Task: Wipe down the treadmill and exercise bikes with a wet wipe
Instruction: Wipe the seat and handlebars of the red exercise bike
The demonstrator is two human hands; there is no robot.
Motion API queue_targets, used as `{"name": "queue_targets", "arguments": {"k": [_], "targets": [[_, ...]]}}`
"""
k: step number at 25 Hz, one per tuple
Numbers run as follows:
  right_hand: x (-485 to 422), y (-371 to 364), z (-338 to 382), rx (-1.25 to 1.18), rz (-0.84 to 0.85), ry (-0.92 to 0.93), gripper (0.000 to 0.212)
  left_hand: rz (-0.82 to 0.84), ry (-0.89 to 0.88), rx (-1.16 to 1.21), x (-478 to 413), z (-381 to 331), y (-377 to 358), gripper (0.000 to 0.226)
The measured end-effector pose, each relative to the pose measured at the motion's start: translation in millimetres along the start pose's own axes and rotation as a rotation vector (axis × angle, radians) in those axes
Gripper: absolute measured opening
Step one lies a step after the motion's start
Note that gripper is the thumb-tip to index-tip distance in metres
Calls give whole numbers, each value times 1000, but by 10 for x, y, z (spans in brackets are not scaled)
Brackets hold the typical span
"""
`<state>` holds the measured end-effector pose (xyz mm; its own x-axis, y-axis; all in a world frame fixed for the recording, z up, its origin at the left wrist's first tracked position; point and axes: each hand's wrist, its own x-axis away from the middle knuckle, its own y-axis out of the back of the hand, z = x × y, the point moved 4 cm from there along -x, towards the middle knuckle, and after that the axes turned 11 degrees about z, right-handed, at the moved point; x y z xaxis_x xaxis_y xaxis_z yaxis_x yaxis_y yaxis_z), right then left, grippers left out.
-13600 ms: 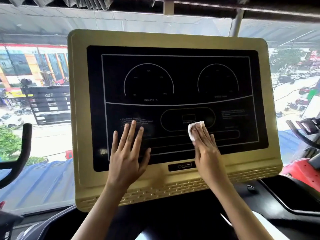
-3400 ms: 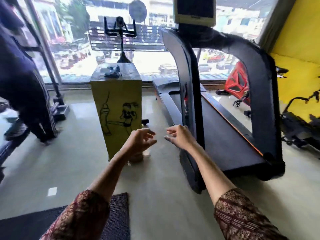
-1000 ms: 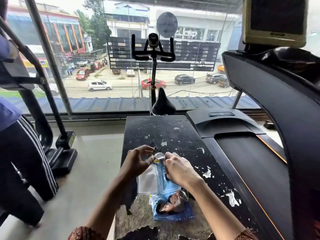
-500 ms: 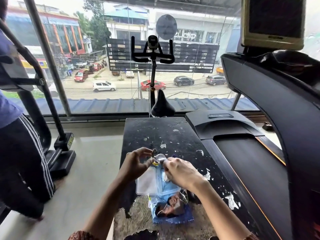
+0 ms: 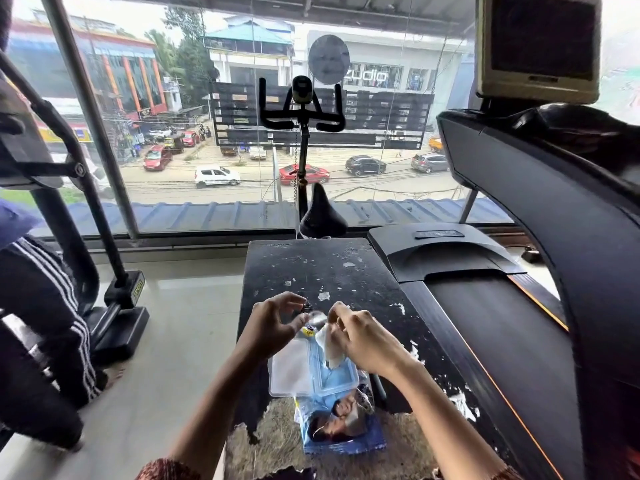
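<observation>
Both my forearms reach over the box [image 5: 311, 268]. My left hand [image 5: 273, 327] pinches the far end of the pack [image 5: 332, 424] lying there. My right hand [image 5: 363, 337] pinches a wipe [image 5: 328, 348], drawn up clear of the opening since half a second ago.

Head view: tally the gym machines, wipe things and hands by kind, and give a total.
Treadmill: 1
Exercise bike: 1
Machine at left, kind unclear: 1
Wipe pack: 1
Wet wipe: 1
Hands: 2 (left hand, right hand)
Total: 7
</observation>
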<state>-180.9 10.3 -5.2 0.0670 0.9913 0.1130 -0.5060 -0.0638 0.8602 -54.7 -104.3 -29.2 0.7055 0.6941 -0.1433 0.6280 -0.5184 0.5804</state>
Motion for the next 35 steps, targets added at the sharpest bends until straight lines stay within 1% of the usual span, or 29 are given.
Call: {"name": "queue_targets", "arguments": {"k": [2, 8, 10, 14, 16, 20, 24, 27, 30, 33, 35], "targets": [[-12, 56, -23, -59, -75, -26, 10, -1, -7, 2, -12, -22, 17, 22], [-43, 234, -132, -333, -279, -141, 24, -12, -23, 4, -76, -91, 83, 21], [-16, 279, -184, -384, -368, -183, 25, -11, -30, 1, -105, -126, 90, 21], [70, 418, -247, -417, -562, -233, 17, 7, -56, -17, -183, -256, 75, 22], [148, 478, -276, -439, -619, -255, 13, 26, -93, -7, -236, -351, 41, 21], [480, 571, -411, -365, -712, -344, 11, 126, -196, -8, -370, -625, -205, 18], [1103, 633, -699, -287, -803, -445, 7, 256, -287, 27, -441, -1015, -760, 18], [1856, 680, -1015, -243, -886, -543, 5, 407, -379, 24, -365, -1482, -1441, 20], [2835, 713, -1364, -189, -1017, -625, 5, 550, -483, 39, -102, -2092, -2241, 21], [3873, 724, -1628, -163, -1084, -739, 8, 666, -567, 55, 300, -2761, -3010, 23], [4719, 706, -1774, -158, -1148, -826, 9, 742, -617, 139, 693, -3258, -3615, 23]]}}
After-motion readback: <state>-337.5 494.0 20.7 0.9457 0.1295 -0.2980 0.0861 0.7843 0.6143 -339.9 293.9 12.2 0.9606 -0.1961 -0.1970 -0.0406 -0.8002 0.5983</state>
